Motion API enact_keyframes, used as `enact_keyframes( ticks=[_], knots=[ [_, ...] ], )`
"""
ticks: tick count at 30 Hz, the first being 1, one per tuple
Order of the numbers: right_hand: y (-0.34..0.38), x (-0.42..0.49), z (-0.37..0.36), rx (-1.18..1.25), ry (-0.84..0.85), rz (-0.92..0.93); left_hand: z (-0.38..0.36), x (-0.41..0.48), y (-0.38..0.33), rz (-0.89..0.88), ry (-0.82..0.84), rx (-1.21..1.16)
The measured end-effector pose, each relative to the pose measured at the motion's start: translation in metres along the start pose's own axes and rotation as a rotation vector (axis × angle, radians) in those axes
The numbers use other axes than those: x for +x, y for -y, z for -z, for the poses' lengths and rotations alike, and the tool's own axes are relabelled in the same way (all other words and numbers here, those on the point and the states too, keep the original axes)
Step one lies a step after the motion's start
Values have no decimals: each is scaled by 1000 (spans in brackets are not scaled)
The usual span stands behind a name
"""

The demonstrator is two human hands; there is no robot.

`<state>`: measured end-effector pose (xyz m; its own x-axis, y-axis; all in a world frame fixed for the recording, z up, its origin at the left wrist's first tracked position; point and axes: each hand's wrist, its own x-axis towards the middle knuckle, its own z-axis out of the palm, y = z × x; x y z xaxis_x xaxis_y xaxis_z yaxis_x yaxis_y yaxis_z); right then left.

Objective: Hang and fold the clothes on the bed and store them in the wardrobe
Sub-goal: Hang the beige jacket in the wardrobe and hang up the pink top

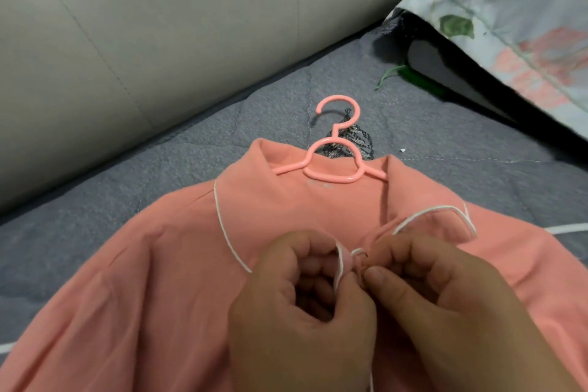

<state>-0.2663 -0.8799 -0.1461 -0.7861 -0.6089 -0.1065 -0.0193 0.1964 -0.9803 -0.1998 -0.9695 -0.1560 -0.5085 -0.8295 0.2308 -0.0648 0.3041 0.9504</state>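
A salmon-pink shirt (152, 280) with white piping lies flat on the grey bed cover (222, 130). A pink plastic hanger (332, 156) sits inside its collar, hook pointing away from me. My left hand (299, 305) pinches the left front edge of the shirt just below the collar. My right hand (445, 289) pinches the right front edge against it, thumb and fingers meeting at the placket. Whatever lies between the fingertips is hidden.
A beige padded headboard (143, 41) runs along the upper left. A floral pillow (515, 25) lies at the upper right, with a dark object and a green item (416, 79) under its edge. A dark patterned cloth (356, 140) lies under the hanger hook.
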Motion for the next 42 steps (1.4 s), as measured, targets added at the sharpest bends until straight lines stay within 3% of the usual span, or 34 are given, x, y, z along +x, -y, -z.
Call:
enact_keyframes(
  ticks=[8,13,17,20,25,27,30,33,34,36,38,42],
  knots=[
    [4,1,3,-23,7,23,11,8,-5,194,127,-253],
    [7,1,4,17,20,85,14,13,-3,190,256,-258],
    [7,1,4,149,0,40,14,12,-3,169,259,-279],
    [6,0,3,64,-33,-4,13,12,-5,221,264,-350],
    [-3,-3,-2,-339,-187,70,17,14,-3,358,265,-475],
    [1,-9,-8,-357,-198,84,17,14,-5,367,282,-459],
    [4,0,2,-488,-303,216,14,7,-1,239,221,-225],
    [10,29,17,-856,-37,304,17,8,3,-160,226,172],
    [8,31,25,-878,-21,366,21,10,2,-296,235,291],
    [10,13,31,-825,-218,482,25,10,3,-431,249,367],
    [6,-5,33,-821,-285,553,26,11,3,-484,296,365],
    [3,5,41,-603,-41,350,29,16,7,-491,406,449]
  ],
)
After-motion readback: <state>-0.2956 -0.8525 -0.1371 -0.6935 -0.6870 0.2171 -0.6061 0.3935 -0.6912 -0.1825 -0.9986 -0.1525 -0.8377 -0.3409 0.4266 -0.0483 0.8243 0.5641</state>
